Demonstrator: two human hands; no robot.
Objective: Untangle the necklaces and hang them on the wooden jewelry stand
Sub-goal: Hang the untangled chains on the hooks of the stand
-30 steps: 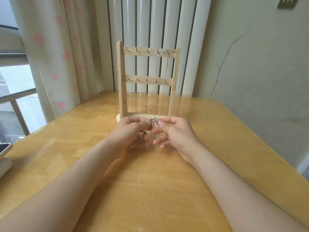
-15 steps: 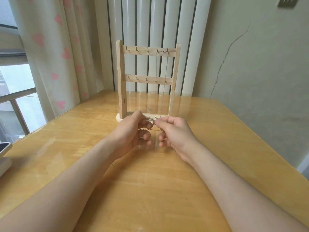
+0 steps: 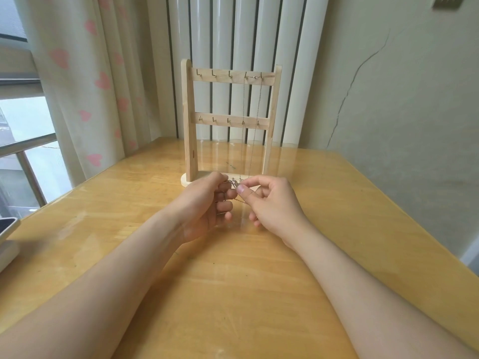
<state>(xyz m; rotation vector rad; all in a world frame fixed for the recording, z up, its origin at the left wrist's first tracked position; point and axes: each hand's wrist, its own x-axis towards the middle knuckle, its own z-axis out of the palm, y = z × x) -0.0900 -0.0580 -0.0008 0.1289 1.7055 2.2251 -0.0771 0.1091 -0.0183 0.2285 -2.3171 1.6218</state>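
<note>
Tangle (image 3: 234,182), one, pinched by left hand (image 3: 204,206) and right hand (image 3: 274,203); one necklace (image 3: 243,112) hung.

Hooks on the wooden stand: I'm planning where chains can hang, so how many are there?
10 hooks: five along the top rail, five along the lower rail; none seems hidden.

left grip (image 3: 206,204) curled, pinching chain tangle (image 3: 234,182) | right grip (image 3: 274,203) thumb-forefinger pinch, same | forearms converge

Both forearms (image 3: 116,275) seen bare, wrist to frame edge. Left hand (image 3: 204,206) and right hand (image 3: 277,206) uncovered. Right thumbnail (image 3: 241,189) trimmed short.
</note>
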